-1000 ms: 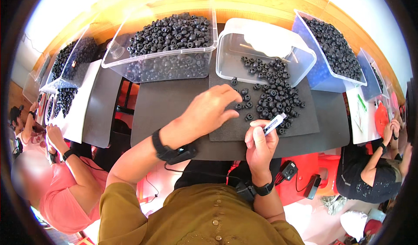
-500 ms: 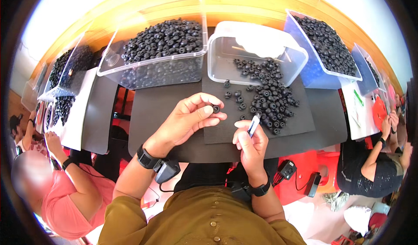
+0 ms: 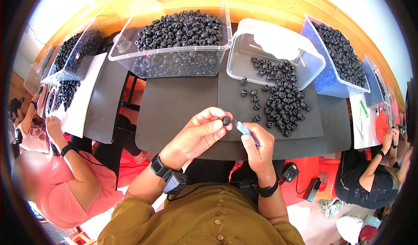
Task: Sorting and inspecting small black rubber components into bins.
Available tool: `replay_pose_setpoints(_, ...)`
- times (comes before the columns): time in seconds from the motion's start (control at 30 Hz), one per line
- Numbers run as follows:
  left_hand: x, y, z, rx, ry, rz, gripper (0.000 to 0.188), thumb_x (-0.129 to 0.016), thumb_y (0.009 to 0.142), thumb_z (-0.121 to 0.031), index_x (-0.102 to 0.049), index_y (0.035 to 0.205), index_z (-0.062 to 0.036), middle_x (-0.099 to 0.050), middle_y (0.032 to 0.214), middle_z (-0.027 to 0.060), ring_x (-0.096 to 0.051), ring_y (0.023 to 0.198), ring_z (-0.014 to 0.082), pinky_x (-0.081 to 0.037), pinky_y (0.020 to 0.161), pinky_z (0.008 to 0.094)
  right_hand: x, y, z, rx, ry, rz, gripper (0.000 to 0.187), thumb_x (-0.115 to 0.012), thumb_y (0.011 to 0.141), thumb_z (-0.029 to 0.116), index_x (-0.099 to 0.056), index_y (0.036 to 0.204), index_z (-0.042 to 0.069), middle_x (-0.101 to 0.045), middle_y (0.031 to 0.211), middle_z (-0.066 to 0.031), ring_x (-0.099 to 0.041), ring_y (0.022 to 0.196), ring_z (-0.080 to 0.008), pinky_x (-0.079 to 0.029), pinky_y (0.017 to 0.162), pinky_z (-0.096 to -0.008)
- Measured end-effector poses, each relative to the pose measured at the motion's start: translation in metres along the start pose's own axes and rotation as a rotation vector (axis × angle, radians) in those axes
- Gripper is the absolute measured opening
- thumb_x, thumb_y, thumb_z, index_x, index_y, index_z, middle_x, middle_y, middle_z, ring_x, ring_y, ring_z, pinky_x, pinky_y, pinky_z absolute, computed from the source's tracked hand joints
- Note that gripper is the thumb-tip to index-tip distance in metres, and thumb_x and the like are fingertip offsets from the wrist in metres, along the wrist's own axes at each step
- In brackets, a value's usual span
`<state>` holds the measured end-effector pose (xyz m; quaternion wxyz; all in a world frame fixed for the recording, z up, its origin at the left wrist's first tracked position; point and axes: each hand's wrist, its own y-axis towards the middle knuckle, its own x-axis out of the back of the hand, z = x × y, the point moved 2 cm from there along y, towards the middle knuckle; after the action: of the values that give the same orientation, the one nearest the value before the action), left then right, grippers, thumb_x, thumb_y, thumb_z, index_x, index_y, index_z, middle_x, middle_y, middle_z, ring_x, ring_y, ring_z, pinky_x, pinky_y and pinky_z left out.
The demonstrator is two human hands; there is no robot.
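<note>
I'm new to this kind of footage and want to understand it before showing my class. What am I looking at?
There is no machine here, only a person's two bare hands, seen from above by a wide fisheye camera worn on the head, so straight edges look bent. The left hand pinches a small black piece; the right hand holds a slim pale-blue tool pointed toward it. On the dark table lies a dark mat with a loose pile of similar pieces, some inside a clear bin that seems tipped on its side. A well-filled bin stands left of it.
</note>
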<state>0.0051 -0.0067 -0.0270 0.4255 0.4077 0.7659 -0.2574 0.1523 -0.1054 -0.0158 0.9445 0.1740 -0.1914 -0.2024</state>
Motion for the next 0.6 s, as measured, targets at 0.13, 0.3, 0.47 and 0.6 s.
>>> replay_pose_setpoints(0.13,0.0021,0.0005,0.0011,0.011,-0.038,0.026,0.016,-0.058,0.09,-0.005,-0.056,0.105,-0.0072,-0.053,0.112,0.0083,-0.056,0.098,0.0158,-0.048,0.084,0.0247,0.0,-0.0001,0.0025,-0.008,-0.035,0.027,0.018,-0.063,0.085,0.018,-0.064,0.092,0.001,-0.048,0.063,-0.0059,-0.043,0.05,-0.0154,-0.034,0.048,-0.0275)
replay_pose_setpoints(0.3,0.0054,0.0001,0.0025,0.012,-0.043,0.004,0.016,-0.059,0.089,-0.006,-0.056,0.104,-0.0091,-0.054,0.11,0.0072,-0.056,0.1,0.0168,-0.048,0.084,0.0251,-0.0006,0.0002,0.0061,-0.001,-0.076,0.037,0.017,-0.064,0.084,0.018,-0.065,0.091,0.003,-0.048,0.061,-0.0065,-0.045,0.049,-0.0166,-0.034,0.047,-0.0291)
replay_pose_setpoints(0.47,0.0069,-0.0007,0.0027,0.012,-0.027,-0.006,0.015,-0.06,0.089,-0.007,-0.056,0.103,-0.0095,-0.054,0.109,0.0066,-0.056,0.101,0.0176,-0.048,0.084,0.0255,-0.001,0.0003,0.0047,0.047,-0.147,0.057,0.016,-0.065,0.082,0.016,-0.065,0.091,0.003,-0.049,0.061,-0.0072,-0.047,0.049,-0.0188,-0.036,0.047,-0.0299)
replay_pose_setpoints(0.6,0.0057,-0.0008,0.0022,0.011,-0.01,0.006,0.014,-0.06,0.089,-0.006,-0.055,0.101,-0.0094,-0.054,0.109,0.0062,-0.056,0.1,0.0175,-0.048,0.084,0.0253,-0.0012,0.0011,0.0074,0.039,-0.146,0.063,0.015,-0.066,0.081,0.015,-0.065,0.091,0.003,-0.05,0.061,-0.0076,-0.049,0.049,-0.0199,-0.037,0.048,-0.0304)
